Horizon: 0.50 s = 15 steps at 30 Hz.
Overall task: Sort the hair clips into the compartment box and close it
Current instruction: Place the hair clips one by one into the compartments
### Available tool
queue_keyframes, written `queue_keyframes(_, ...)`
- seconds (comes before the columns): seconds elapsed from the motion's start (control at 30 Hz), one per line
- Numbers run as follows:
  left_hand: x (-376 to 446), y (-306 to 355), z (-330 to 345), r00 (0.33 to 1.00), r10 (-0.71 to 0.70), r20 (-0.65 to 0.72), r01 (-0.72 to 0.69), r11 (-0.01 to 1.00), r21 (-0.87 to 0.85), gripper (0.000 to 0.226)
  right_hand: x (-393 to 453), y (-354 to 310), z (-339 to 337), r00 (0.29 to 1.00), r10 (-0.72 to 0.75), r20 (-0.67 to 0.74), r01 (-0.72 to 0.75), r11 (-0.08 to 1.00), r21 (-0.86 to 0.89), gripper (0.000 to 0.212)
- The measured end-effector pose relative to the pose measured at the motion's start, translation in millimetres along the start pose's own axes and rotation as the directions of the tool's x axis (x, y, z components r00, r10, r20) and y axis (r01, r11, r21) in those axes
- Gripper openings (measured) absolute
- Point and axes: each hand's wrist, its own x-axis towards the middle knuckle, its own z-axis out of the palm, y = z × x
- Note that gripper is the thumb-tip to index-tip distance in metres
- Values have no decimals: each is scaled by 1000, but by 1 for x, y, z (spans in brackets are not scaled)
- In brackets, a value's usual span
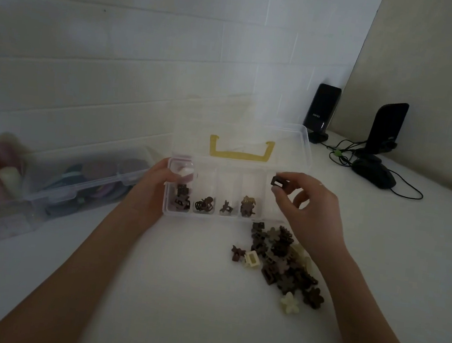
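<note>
Sorting is barely begun: her left hand (159, 180) steadies the open compartment box (233, 194) mid-bench, her right hand (304, 205) pinches a dark clip (276, 182) above it, most hair clips (279, 259) unsorted beside its front edge.

Two hands (158, 183), two clear boxes (231, 217), two speakers (321, 111), one mouse (373, 174)
</note>
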Motion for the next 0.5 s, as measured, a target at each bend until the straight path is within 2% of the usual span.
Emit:
queue_keyframes(0.1, 3, -4, -4, 999, -11, -38, 10, 1000, -18, 71, -4, -6, 3, 995, -97, 23, 96, 995, 21, 24)
queue_keyframes(0.2, 4, -9, 1, 998, -27, -63, 24, 999, -45, 73, -10, -17, 13, 975, -201, 91, 197, 979, 50, 28)
queue_keyframes(0.3, 5, -14, 10, 999, -42, -29, 41, 998, -48, 62, -15, -26, 27, 938, -315, 144, 311, 949, 53, 29)
queue_keyframes(0.37, 5, -16, 15, 999, -44, -7, 44, 999, -21, 55, -14, -31, 36, 920, -372, 122, 367, 928, 63, 29)
queue_keyframes(0.5, 4, -17, 19, 998, -30, 54, 32, 999, -26, 36, -8, -40, 51, 903, -413, 120, 413, 910, 25, 30)
